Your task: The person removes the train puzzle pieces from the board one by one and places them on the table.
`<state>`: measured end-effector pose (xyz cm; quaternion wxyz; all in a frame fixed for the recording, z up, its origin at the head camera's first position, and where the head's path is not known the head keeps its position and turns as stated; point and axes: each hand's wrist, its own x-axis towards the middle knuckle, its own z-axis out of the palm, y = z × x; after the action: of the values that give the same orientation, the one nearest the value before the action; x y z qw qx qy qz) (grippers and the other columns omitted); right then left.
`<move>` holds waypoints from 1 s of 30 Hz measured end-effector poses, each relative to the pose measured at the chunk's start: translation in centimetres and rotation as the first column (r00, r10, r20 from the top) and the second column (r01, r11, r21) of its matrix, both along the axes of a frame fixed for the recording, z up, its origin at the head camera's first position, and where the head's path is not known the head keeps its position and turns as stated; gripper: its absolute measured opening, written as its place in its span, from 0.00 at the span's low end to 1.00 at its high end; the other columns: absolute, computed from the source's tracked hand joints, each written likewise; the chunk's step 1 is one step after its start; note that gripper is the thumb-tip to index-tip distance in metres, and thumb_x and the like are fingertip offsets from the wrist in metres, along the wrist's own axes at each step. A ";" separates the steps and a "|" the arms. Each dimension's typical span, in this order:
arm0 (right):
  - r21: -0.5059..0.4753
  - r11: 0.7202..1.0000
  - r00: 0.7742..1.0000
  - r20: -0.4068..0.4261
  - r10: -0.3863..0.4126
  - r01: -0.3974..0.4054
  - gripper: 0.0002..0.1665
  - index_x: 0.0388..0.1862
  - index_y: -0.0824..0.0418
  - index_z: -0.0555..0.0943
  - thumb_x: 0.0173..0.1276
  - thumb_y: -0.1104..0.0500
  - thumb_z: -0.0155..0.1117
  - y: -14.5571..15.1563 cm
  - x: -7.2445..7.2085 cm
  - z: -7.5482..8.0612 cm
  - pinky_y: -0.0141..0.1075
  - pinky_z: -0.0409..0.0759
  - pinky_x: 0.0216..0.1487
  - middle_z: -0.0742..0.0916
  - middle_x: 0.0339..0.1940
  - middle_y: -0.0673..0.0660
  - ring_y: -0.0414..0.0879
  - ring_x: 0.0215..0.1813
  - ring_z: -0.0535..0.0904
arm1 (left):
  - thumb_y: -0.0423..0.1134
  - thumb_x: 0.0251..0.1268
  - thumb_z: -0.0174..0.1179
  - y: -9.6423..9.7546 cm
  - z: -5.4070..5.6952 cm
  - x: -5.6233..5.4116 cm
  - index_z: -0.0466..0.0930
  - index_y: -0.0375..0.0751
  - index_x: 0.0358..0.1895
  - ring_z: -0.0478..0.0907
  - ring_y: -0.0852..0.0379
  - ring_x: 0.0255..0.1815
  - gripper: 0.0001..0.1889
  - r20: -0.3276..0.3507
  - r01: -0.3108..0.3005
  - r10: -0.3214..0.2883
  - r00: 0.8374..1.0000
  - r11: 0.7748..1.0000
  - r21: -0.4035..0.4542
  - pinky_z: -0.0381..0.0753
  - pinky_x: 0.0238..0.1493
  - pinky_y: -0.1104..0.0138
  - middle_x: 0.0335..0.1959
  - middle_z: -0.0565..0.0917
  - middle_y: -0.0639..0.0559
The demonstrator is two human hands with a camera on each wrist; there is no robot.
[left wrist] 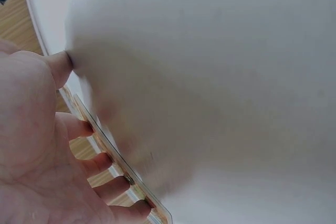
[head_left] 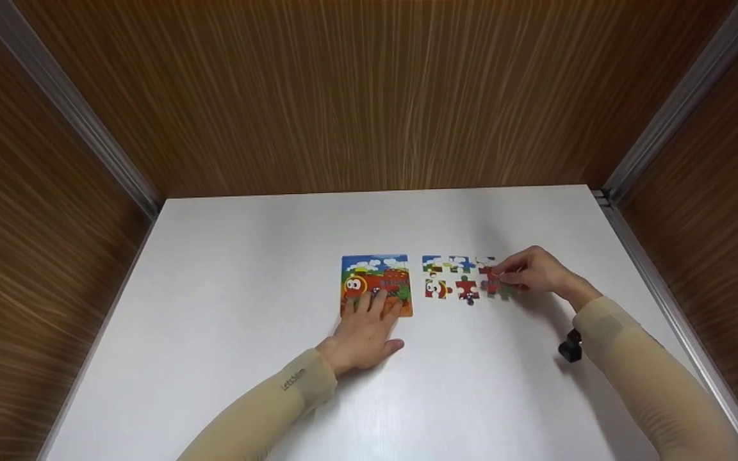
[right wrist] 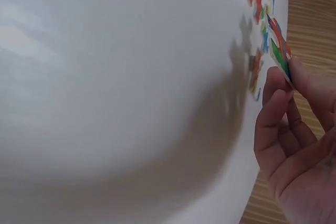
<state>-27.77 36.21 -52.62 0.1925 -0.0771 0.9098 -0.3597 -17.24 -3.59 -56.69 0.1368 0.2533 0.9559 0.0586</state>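
My left hand [head_left: 364, 333] lies with spread, straight fingers on the lower part of a square picture board [head_left: 375, 264] showing a red cartoon train. In the left wrist view, the fingertips rest on the edge-on board [left wrist: 113, 148], thumb off to the side. My right hand [head_left: 532, 274] pinches a red, green and blue jigsaw puzzle piece [right wrist: 279, 51] between thumb and fingers, held tilted above the table. Loose puzzle pieces lie beside the board, among them one with a cartoon face [head_left: 436, 289] and a red one [head_left: 467, 289]. The right hand partly hides those at the right end.
A white table [head_left: 241, 269] carries everything, with wood-grain panels [head_left: 369, 96] at the back and both sides. Under the right forearm, a small black object [head_left: 571, 347] shows, partly covered by the sleeve.
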 end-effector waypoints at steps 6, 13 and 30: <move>0.014 1.000 1.000 -0.012 0.007 -0.007 0.14 0.57 0.67 0.93 0.77 0.61 0.75 0.8 0.3 -0.7 0.33 0.82 0.35 0.95 0.49 0.62 0.43 0.37 0.82 | 0.68 0.87 0.52 0.4 0.2 -0.1 0.53 0.54 0.94 0.51 0.32 0.95 0.44 0.005 0.001 -0.001 1.000 1.000 0.010 0.56 0.92 0.32 0.96 0.52 0.40; 0.016 0.997 0.996 -0.041 -0.079 0.080 0.17 0.57 0.66 0.93 0.73 0.60 0.80 0.7 0.6 -1.5 0.29 0.86 0.41 0.94 0.52 0.66 0.43 0.43 0.85 | 0.67 0.87 0.53 0.5 0.3 0.2 0.55 0.54 0.94 0.53 0.33 0.95 0.43 -0.004 0.008 -0.008 1.000 1.000 -0.009 0.57 0.91 0.32 0.96 0.53 0.40; 0.067 0.988 0.989 -0.073 -0.131 0.136 0.16 0.55 0.65 0.93 0.72 0.59 0.81 -0.7 0.7 -1.6 0.31 0.85 0.40 0.93 0.51 0.66 0.49 0.44 0.84 | 0.68 0.87 0.52 -0.1 0.2 0.4 0.56 0.53 0.93 0.54 0.33 0.94 0.43 -0.023 0.008 -0.008 1.000 1.000 0.014 0.58 0.90 0.30 0.95 0.54 0.40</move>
<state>-27.04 35.47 -54.24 0.1394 -0.0211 0.9313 -0.3359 -16.83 -3.64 -56.49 0.1241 0.2588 0.9559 0.0620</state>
